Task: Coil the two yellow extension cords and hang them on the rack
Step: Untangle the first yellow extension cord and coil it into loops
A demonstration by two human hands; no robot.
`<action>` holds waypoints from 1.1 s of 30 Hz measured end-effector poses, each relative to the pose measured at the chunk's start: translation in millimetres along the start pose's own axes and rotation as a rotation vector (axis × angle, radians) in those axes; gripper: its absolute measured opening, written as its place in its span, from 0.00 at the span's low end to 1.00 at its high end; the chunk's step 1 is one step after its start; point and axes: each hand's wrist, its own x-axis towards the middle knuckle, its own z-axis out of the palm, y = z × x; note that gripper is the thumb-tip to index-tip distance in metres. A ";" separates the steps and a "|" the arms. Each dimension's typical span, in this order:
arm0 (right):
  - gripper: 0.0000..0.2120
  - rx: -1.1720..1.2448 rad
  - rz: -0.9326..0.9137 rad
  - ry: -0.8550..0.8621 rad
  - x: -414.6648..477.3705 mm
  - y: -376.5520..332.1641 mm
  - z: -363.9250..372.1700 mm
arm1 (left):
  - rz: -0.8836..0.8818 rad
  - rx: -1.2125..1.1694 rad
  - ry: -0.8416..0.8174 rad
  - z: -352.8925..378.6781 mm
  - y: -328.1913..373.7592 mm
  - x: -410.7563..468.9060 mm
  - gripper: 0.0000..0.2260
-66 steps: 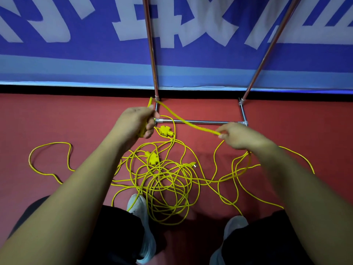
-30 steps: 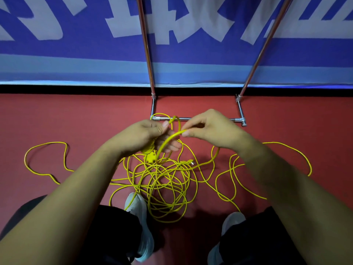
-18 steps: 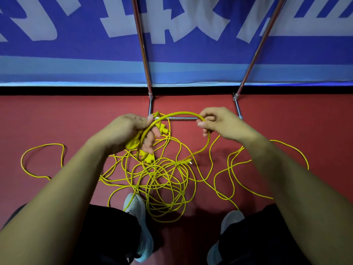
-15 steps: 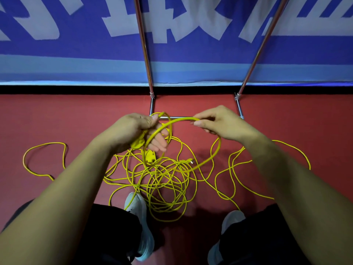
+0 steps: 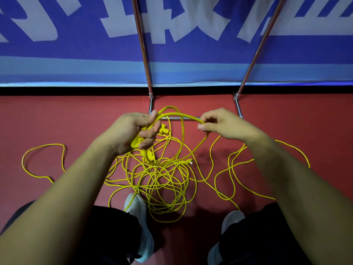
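Yellow extension cords (image 5: pixel 162 178): the 2 are mostly a loose tangle on the red floor (image 5: pixel 57 115), piled between the shoes (image 5: pixel 140 217) with strands trailing out left and right. None hangs on the rack (image 5: pixel 142 44), whose base bar lies just beyond the hands at the far side. Change: about 2 s ago 1 length ran straight and taut between hands held apart. Since then the right hand (image 5: pixel 227 124) has swung that length in to the left hand (image 5: pixel 129 131) and moved back out to the right along the cord. There is now a raised loop (image 5: pixel 181 116) arcing between the 2 hands and drooping to the pile. Left fingers are curled round a yellow socket block (image 5: pixel 136 141) and the gathered turn of cord, thumb on top. The right hand pinches the cord between thumb and fingertips, other fingers loosely bent. Reading: 1st turns of cord 1 only, so coiling is barely begun. Most length is on the floor, and the crossed strands in the pile will likely snag when drawn up.
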 end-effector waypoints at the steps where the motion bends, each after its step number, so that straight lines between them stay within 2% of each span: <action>1: 0.05 0.055 -0.007 0.009 -0.6 -1.0 -0.1 | 0.006 0.040 0.012 -0.5 1.3 -1.0 0.18; 4: 0.05 0.058 -0.039 0.020 -0.8 -9.3 -0.5 | 0.001 0.065 0.028 0.6 4.0 -2.7 0.19; 8: 0.07 -0.126 -0.071 -0.076 -3.7 -21.1 0.7 | -0.020 0.012 -0.001 -0.4 3.5 -2.3 0.21; 12: 0.06 -0.207 -0.087 -0.146 -5.1 -29.1 -2.9 | -0.046 -0.001 0.025 -5.2 3.8 -5.3 0.22; 16: 0.07 -0.191 -0.101 -0.124 -6.7 -34.7 -7.0 | -0.099 0.102 -0.001 -0.4 -3.4 -3.7 0.23; 19: 0.07 -0.241 -0.230 -0.138 -4.3 -51.9 15.1 | -0.095 0.207 -0.073 13.5 -14.2 0.5 0.23; 21: 0.06 -0.257 -0.262 -0.032 0.1 -56.5 22.4 | -0.058 0.247 -0.089 19.3 -16.9 4.2 0.21; 24: 0.09 -0.147 -0.168 0.172 3.7 -46.3 13.1 | -0.010 0.182 -0.093 20.8 -11.5 5.2 0.16; 29: 0.04 -0.228 -0.088 0.174 5.2 -6.5 -6.0 | 0.009 -0.040 -0.140 5.7 -0.9 -0.9 0.16; 33: 0.05 -0.275 0.133 0.258 12.2 40.8 -4.7 | 0.090 -0.202 -0.252 -8.2 8.3 -10.5 0.13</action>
